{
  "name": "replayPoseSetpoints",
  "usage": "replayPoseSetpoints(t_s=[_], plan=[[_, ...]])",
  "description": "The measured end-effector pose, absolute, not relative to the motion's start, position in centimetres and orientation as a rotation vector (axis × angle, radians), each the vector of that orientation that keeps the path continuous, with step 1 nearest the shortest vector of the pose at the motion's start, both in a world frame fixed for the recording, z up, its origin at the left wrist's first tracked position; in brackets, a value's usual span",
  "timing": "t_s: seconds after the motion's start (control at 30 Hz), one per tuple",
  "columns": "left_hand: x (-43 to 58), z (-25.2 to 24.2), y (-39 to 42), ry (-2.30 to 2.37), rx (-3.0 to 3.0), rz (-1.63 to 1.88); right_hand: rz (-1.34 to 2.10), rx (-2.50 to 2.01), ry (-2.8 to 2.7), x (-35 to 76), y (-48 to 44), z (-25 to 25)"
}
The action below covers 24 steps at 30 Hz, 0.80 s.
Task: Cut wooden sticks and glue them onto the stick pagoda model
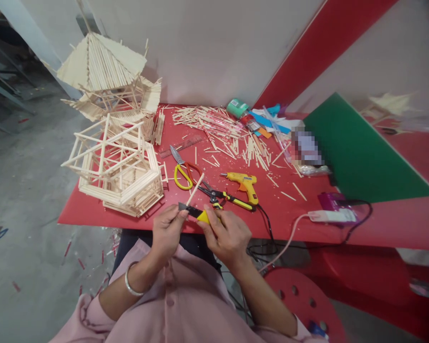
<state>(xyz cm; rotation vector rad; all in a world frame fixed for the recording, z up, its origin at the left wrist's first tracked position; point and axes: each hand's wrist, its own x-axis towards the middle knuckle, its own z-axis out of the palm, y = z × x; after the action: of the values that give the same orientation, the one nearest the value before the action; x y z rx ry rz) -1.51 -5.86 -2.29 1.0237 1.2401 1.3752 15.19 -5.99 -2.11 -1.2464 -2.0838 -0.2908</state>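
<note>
My left hand [167,229] pinches a thin wooden stick [195,188] that slants up and to the right over the red table [93,209]. My right hand [226,236] is closed on a yellow-handled cutter [195,213], whose dark blade meets the lower end of the stick. Both hands hover at the table's near edge, just in front of my pink-sleeved lap.
A hexagonal stick frame [117,169] and a roofed stick model [105,76] stand at the left. Scissors [183,170], pliers [223,196], a yellow glue gun [245,183], loose sticks [221,133], a green board [357,152], a power strip [332,216] and a red stool [303,300] are nearby.
</note>
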Motion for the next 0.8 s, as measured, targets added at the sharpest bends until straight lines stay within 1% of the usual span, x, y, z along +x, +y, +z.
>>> replayPoseSetpoints(t_s=[0.07,0.13,0.3,0.37,0.4,0.47,0.53,0.63,0.8], plan=[[-1.3,-2.2,-5.8,1.215,0.937,1.368,-0.261,-1.268,-2.077,15.2,-6.0,-2.2],[-1.2,-1.9,-5.7,1.196,0.875,1.366,-0.072,-1.297,-2.038,15.1,-6.0,-2.3],[-1.3,-1.8,-5.5,1.173,0.835,1.351,0.804,-1.299,-1.746,14.8,-5.8,-2.1],[-1.5,-2.2,-5.5,1.176,0.803,1.353,1.041,-1.298,-1.601,14.9,-5.7,-1.7],[-1.6,-2.4,-5.5,1.181,0.779,1.346,1.104,-1.3,-1.529,15.0,-5.7,-1.6],[-1.7,-2.9,-5.5,1.192,0.716,1.317,1.11,-1.319,-1.431,15.3,-5.6,-1.3],[-1.8,-3.0,-5.4,1.192,0.644,1.296,1.004,-1.343,-1.433,15.5,-5.6,-1.1],[-1.7,-2.7,-5.2,1.178,0.568,1.279,0.87,-1.342,-1.563,15.5,-5.6,-1.3],[-1.7,-2.5,-4.9,1.186,0.57,1.267,0.754,-1.325,-1.738,15.2,-5.7,-2.0]])
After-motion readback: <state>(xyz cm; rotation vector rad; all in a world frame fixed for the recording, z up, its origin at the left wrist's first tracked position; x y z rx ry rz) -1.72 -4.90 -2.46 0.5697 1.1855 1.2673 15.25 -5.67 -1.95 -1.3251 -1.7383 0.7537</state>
